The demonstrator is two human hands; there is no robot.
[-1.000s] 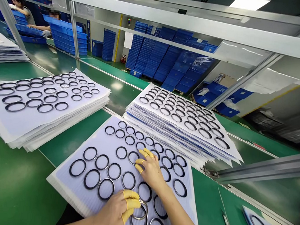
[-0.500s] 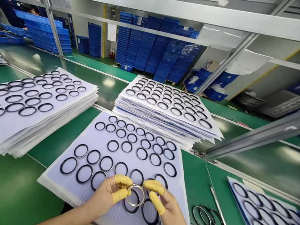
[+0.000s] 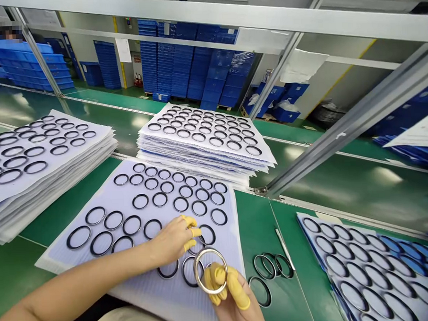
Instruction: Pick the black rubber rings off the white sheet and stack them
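Note:
My right hand (image 3: pixel 231 292), with yellow finger cots, pinches a shiny metal ring (image 3: pixel 211 270) and holds it upright above the near edge of a white sheet (image 3: pixel 146 239). That sheet carries rows of black rings (image 3: pixel 131 225). My left hand (image 3: pixel 175 238) reaches across the sheet, its yellow-tipped fingers curled down onto a ring near the sheet's middle right. What those fingers grip is hidden under them.
Two tall stacks of ring-covered sheets stand behind, one at the left (image 3: pixel 40 158) and one in the centre (image 3: pixel 202 137). Loose black rings (image 3: pixel 270 267) and a thin metal tool (image 3: pixel 284 242) lie on the green belt (image 3: pixel 342 183). Another ring sheet (image 3: pixel 367 262) sits lower right. Stacked blue crates (image 3: pixel 181 62) fill the background.
The ring, held between both hands half a second ago, is now in my right hand alone. My left hand has moved up onto the sheet. The view has swung right.

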